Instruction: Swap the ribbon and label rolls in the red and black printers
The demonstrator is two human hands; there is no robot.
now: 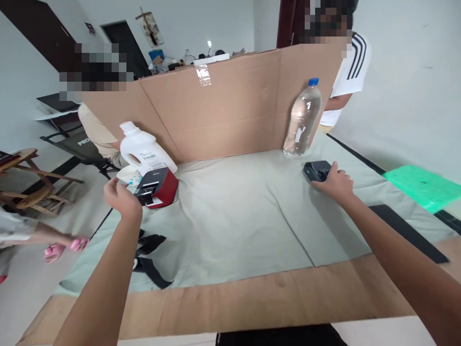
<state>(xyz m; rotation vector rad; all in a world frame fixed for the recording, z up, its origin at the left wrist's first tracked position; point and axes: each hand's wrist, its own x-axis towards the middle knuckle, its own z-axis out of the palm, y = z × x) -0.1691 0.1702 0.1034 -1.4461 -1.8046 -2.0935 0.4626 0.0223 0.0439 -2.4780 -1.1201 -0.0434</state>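
Note:
My left hand [123, 198], its fingers curled, is at the near edge of a white paper cup [129, 174] with a blue pattern and appears to grip it; part of the grip is hidden. Just right of that hand sits a red and black box-shaped device [160, 187], perhaps a label printer. A white detergent jug [146, 146] stands behind them. On the right, my right hand [337, 181] is closed around the near right side of a small black device [317, 171], which rests on the cloth; its kind is unclear.
A tall cardboard panel [226, 110] stands across the back. A clear, blue-capped bottle [303, 120] leans by it. Black strips [153, 271] lie front left, a dark flat board [406, 230] at right. Two people sit beyond the panel; another person's leg [50, 235] shows left.

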